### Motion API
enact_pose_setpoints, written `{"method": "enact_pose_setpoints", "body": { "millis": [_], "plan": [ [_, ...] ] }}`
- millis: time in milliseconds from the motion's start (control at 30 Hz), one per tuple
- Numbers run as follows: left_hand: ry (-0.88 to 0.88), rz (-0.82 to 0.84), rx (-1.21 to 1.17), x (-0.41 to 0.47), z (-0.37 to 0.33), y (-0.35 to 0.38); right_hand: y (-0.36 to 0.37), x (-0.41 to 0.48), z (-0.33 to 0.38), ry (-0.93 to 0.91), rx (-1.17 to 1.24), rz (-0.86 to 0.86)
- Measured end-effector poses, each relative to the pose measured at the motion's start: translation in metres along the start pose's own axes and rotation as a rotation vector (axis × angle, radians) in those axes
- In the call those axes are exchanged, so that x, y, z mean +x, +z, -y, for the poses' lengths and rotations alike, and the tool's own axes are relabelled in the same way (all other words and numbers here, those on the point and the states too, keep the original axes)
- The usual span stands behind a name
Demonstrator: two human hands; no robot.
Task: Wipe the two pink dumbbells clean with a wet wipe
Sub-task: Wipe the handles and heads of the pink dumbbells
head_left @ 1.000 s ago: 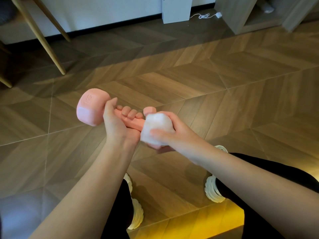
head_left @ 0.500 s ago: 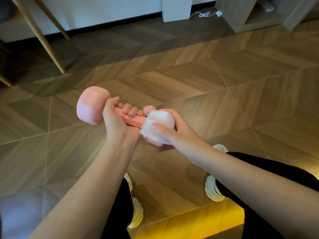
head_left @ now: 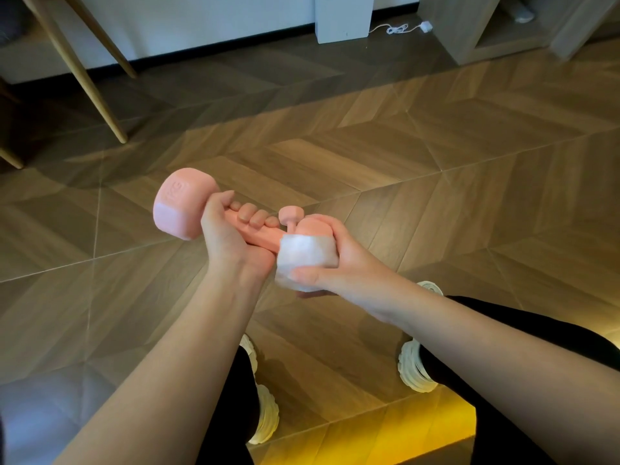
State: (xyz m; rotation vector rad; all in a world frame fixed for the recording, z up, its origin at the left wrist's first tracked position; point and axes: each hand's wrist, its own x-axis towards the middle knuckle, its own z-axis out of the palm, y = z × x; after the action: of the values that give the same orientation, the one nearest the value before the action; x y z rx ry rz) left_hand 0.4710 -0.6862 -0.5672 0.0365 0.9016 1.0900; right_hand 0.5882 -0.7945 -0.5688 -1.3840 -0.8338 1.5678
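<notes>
"Hands first: what is each one doing?"

"The left hand (head_left: pixel 231 243) is curled round the handle of a matte pink dumbbell with blocky, faceted heads (head_left: pixel 183 206), with the fingertips showing over the top of the bar. The right hand (head_left: pixel 339 266) grips a crumpled white wet wipe (head_left: pixel 307 255) and has it wrapped over the near head, thumb pressed on the wipe's lower edge."

"So where does the dumbbell sit?"

"In the air between the two hands, above the floor, lying roughly level. Its far head sticks out to the left, clear of the left hand, and bears raised lettering. A little pink of the near head shows above the wipe."

"And the other one?"

"Just behind the fingers there is a small pink shape, a rounded head on a narrow stem (head_left: pixel 291 213). It looks like the second dumbbell, but it is mostly hidden."

"What lies around them?"

"A brown herringbone wood floor (head_left: pixel 436 146). Below the forearms are black trousers (head_left: pixel 503 347) and chunky white shoes (head_left: pixel 266 417). At the far edge are slanted pale wooden furniture legs (head_left: pixel 97 85) on the left, a white block (head_left: pixel 344 18) against the wall, a coiled white cable (head_left: pixel 397 28) beside it, and a wooden shelf unit (head_left: pixel 469 35) on the right."
</notes>
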Motion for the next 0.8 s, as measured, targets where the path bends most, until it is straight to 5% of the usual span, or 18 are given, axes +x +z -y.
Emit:
{"method": "enact_pose_setpoints", "body": {
  "millis": [367,467,667,800],
  "plan": [
    [-0.011,0.007,-0.010,-0.001,0.000,0.002,0.000,0.006,0.004,0.166,0.411,-0.050],
    [-0.014,-0.001,-0.023,0.000,0.000,0.001,-0.002,0.004,0.000,0.061,0.279,0.029],
    [-0.022,-0.077,0.021,-0.002,0.006,0.001,0.004,0.005,-0.009,-0.153,-0.192,-0.140],
    [-0.024,-0.079,0.030,-0.002,0.007,0.002,0.004,0.005,-0.011,-0.210,-0.149,-0.168]
  ]
}}
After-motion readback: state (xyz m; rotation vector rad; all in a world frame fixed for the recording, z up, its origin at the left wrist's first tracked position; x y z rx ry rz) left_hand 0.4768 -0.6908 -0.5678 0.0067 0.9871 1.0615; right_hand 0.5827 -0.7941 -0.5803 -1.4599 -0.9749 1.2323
